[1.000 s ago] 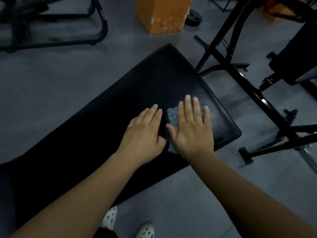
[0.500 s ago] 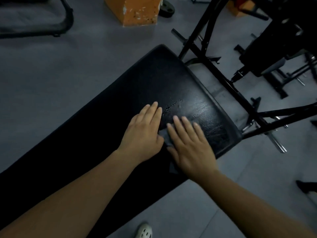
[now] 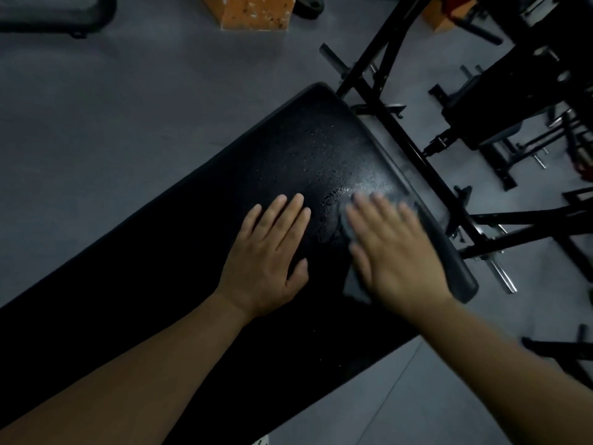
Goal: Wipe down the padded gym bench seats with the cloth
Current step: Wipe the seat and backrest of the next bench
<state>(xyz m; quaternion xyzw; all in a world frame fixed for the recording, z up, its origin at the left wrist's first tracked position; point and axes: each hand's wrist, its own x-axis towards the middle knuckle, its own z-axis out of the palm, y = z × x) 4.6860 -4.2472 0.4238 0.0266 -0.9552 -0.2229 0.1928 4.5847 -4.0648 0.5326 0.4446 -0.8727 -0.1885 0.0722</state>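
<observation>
A: How does the person hold the cloth?
B: There is no clench. The right hand point(image 3: 398, 252) lies flat on the cloth point(image 3: 354, 289), with fingers straight and spread and the palm pressing it onto the bench pad point(image 3: 179, 284). The hand is smeared with blur, so finer detail of the fingers cannot be told.

A: And the cloth itself?
B: It is a thin, limp, grey-blue piece, mostly hidden under the palm. One corner shows below the thumb side of the hand, and a sliver shows beside the forefinger. It lies near the pad's right-hand end, just short of the rounded edge.

A: The other hand?
B: The left hand point(image 3: 269, 261) rests flat on the pad just beside the right. Its fingers are straight and close together, the thumb is out, and it holds nothing. A strip of bare pad separates it from the cloth.

A: What is the pad like?
B: It is long, black and padded, a vinyl-like skin with a fine grain. Its corners are rounded and its end is a thick rolled lip. Beyond the fingertips the surface gleams, with small droplets point(image 3: 333, 192) beaded on it.

A: Around it?
B: A smooth grey floor point(image 3: 128, 107). Past the pad's end stands a black metal frame point(image 3: 529, 218) of straight tubes with bare steel pegs. At the top edge is an orange box point(image 3: 253, 11) flecked with pale marks; whether these are print cannot be told. A dark round weight plate point(image 3: 306, 8) lies just beside it.
</observation>
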